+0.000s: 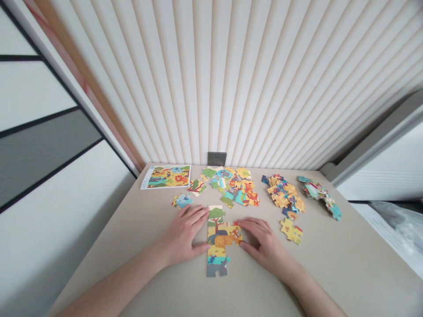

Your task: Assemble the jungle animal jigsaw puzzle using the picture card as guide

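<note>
Your forearms [109, 281] come in from the bottom corners of the view and lie low over the counter [333, 268]. At their ends, your left hand [181, 235] and your right hand [266, 246] are both flat and open, so each grip is wide and is not closing around anything. The two hands stay on the two sides of the joined puzzle strip [218, 242], and each hand touches the side edge of it.

This strip lies flat on the counter between your hands. It runs away from you and shows a tree at the far end, a spotted big cat in the middle and a grey animal at the near end.

Straight beyond the strip is a loose heap of puzzle pieces [231, 187]. Beyond it and to the left lies a printed picture sheet [167, 177], and a small group of pieces [182, 200] sits to the left of the strip, near your left hand. To the right of the strip, farther away, is a second heap of pieces [286, 193], with a curved line of pieces [319, 196] past it. A small yellow joined section [291, 231] lies to the right of your right hand. Far behind the strip, a wall socket [217, 158] sits in a slatted wall panel [211, 79].
</note>
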`<state>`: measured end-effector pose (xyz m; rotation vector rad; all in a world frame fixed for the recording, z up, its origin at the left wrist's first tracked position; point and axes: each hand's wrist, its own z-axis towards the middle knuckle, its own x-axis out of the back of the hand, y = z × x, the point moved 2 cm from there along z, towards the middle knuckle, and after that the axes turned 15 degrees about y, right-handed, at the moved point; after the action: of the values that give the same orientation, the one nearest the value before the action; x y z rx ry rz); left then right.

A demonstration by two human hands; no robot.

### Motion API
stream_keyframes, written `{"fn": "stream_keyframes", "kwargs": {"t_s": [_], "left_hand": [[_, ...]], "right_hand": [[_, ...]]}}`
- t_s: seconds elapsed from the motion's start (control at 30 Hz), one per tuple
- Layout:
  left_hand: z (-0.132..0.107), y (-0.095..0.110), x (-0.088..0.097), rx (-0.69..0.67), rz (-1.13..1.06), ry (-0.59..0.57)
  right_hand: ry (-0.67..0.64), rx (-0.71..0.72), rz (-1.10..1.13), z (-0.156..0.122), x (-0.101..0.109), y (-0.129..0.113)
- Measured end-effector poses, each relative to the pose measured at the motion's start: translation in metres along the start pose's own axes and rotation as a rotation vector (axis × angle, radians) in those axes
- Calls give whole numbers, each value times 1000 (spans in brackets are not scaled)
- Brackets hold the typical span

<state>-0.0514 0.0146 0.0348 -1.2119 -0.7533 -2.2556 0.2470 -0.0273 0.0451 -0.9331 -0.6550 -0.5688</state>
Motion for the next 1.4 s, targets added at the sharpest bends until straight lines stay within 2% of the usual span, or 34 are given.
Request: {"fn": "stream_keyframes", "kwargs": {"t_s": [0.37, 0.53, 0.67, 0.77, 0.9, 1.0, 1.13, 1.27, 1.4], "left_hand": [[-1, -2, 0, 14, 21, -44], [-1, -2, -1, 4, 14, -46], [-2, -2, 0, -14, 21, -24], [-2, -12, 9, -5, 73, 28], [-1, -45, 30, 77, 203, 163], [-1, -70, 42, 130, 271, 229], [-3, -85, 46, 168, 307, 260], [-4, -81, 44, 152, 281, 229], [0, -59, 45, 72, 227, 137]], "right_hand": [[13, -21, 23, 0, 1, -4], [205, -201, 74, -4, 6, 11], [228, -284, 63, -8, 6, 25], [194, -271, 53, -10, 4, 29], [224, -263, 16, -12, 4, 32], [233, -213, -64, -8, 4, 32], [162, -19, -229, 7, 4, 29], [97, 147, -356, 31, 1, 23], [78, 192, -395, 53, -14, 21]]}}
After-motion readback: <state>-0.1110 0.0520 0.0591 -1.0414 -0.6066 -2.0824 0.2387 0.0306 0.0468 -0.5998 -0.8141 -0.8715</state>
